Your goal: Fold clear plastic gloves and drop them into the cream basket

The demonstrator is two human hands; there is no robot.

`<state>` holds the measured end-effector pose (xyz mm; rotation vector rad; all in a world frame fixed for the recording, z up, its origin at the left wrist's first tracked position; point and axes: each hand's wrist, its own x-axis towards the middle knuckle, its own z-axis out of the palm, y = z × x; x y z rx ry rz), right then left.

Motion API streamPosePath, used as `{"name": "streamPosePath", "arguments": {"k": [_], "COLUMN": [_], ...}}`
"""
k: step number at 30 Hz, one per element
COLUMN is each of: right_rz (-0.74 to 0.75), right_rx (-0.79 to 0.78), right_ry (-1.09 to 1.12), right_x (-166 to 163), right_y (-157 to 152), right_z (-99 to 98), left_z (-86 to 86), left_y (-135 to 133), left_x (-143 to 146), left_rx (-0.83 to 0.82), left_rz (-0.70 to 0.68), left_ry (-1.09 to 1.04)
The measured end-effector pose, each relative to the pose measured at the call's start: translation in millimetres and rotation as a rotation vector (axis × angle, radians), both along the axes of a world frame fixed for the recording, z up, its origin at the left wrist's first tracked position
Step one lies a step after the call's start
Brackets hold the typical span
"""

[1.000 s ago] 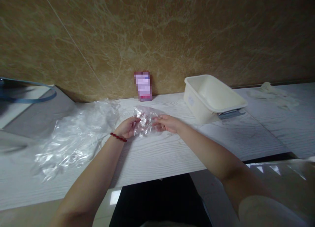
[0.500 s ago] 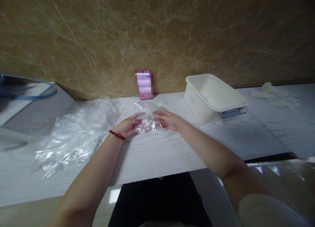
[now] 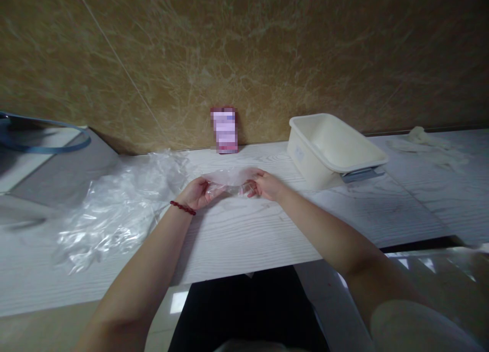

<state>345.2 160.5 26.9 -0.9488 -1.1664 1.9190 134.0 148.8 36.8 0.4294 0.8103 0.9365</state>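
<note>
Clear plastic is stretching between the 2 hands: a small bag is hanging just above the worktop, towards its far edge, pulled out into a flat, crumpled band; the left hand is closing its curled fingers on the bag's left end, and the right hand is pinching the right end in the same way, so both are gripping the 1 bag; whether anything is lying inside it I cannot tell, as the film is blurred. A red bracelet is circling the left wrist; both forearms are reaching forward over the worktop's near edge.

Left of the left hand, a big heap of loose film is lying spread across the white wood-grain surface, just beside that hand; further left, a blue-rimmed thing is showing only in part. Behind the bag, a small pink box is standing upright against the brown marbled wall. Right of the right hand, and apart from it, a white tub is sitting tilted on a grey base; well beyond the tub, a pale crumpled thing is lying near the wall, too blurred to name.
</note>
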Motion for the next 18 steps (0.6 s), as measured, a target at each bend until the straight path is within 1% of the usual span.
{"name": "streamPosePath", "arguments": {"k": [4, 7, 9, 14, 18], "right_rz": [-0.011, 0.001, -0.004, -0.019, -0.032], "right_rx": [0.054, 0.101, 0.095, 0.057, 0.118], "right_ry": [0.033, 0.036, 0.016, -0.017, -0.041], "right_x": [-0.6, 0.3, 0.5, -1.3, -3.2], "right_y": [0.7, -0.5, -1.3, -1.4, -1.1], "right_z": [-3.7, -3.8, -3.1, -3.6, -7.0], "left_z": [2.4, 1.7, 0.0, -3.1, -0.2], "left_y": [-0.6, -0.2, 0.3, 1.0, -0.9], "left_x": [-1.3, -0.4, 1.2, 4.4, 5.3], "left_rx": [-0.044, -0.058, -0.071, -0.102, -0.072], "left_rz": [0.023, 0.013, 0.014, 0.071, 0.035], "left_ry": [0.014, 0.019, 0.026, 0.048, 0.03]}}
